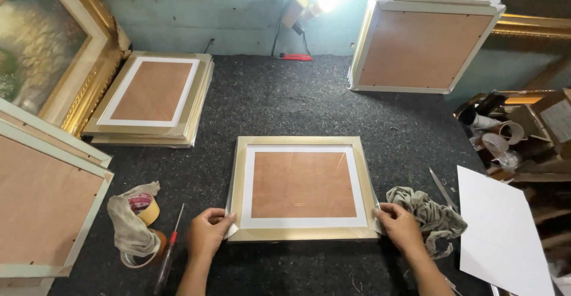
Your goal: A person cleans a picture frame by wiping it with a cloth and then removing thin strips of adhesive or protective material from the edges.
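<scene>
Gold-edged picture frame [303, 188] lies flat mid-tabletop [285, 102], left hand [208, 233] and right hand [399, 226] each pinching a near corner; likely rigid, light, glass-fragile, best held by its edges.

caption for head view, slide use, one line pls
Left hand and right hand grip the near corners of a gold picture frame on a dark felt workbench.

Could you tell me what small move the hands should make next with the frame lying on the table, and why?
Probably lift the near edge of the gold frame a little. The left hand and the right hand each pinch a near corner, and the frame lies flat on the dark felt table, so both grips look set for raising or turning it; a screwdriver lies beside the left hand.
</scene>
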